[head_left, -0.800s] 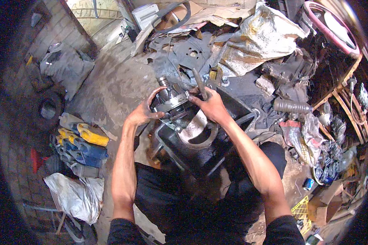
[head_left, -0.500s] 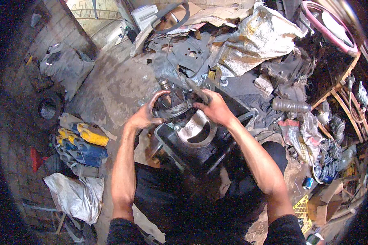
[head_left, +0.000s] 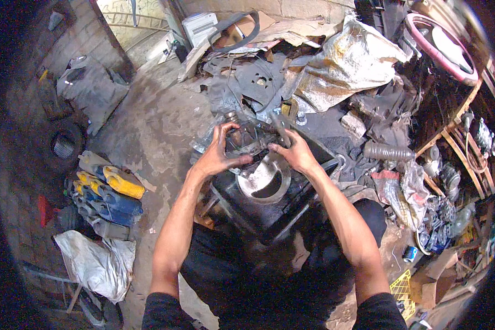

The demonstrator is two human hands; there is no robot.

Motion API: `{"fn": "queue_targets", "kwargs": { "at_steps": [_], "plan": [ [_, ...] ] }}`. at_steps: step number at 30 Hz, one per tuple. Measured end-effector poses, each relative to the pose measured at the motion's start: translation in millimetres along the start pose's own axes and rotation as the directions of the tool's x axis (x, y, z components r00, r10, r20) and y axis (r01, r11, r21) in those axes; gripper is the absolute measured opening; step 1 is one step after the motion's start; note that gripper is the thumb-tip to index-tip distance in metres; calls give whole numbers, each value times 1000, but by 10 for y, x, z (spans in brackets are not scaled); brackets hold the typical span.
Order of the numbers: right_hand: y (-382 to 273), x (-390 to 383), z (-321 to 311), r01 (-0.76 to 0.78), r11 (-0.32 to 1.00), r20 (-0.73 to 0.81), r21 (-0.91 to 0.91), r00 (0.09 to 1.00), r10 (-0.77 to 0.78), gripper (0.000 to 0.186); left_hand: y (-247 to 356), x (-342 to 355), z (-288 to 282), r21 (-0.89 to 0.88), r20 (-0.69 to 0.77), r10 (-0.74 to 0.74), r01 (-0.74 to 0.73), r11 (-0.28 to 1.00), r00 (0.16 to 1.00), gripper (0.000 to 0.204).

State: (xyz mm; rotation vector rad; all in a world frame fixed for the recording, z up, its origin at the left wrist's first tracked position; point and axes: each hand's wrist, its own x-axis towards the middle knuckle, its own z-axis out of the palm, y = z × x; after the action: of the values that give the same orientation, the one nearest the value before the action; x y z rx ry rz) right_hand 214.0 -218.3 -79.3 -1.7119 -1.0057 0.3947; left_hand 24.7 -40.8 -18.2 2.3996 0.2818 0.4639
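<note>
Grey ribbed metal housing: smudged, with a shiny cylindrical neck — over the far-left edge of the black hard-edged box.
Left hand: my thumb and fingers spread, curved around it.
Right hand: my fingers clasp a dark rod-shaped tool beside it.
Box: pale, rounded metal collar.

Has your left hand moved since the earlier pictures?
Yes. Judged against the yellow container on the floor, the left hand has moved right, farther from it.
</note>
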Motion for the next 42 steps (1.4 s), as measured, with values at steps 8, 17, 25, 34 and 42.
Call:
{"fn": "queue_targets", "kwargs": {
  "at_steps": [8,17,25,34,42],
  "plan": [
    [-138,-67,-135,-192,966,142,170,975,169,61,170,146,158,-106,-175,-256,241,965,951,86],
    [-569,-142,-330,-254,967,45,-3,966,254,62,338,383,257,52,-284,-346,375,926,894,87],
    [-400,-155,-320,-244,955,172,166,961,215,38,266,309,261,25,-337,-282,308,951,898,83],
    [-617,-288,-282,-352,885,220,304,930,294,24,52,298,296,29,-369,-278,310,950,887,91],
    [-635,-239,-193,-101,985,-242,-142,968,64,37,217,520,358,-209,-348,-326,266,941,879,76]
  ]
}}
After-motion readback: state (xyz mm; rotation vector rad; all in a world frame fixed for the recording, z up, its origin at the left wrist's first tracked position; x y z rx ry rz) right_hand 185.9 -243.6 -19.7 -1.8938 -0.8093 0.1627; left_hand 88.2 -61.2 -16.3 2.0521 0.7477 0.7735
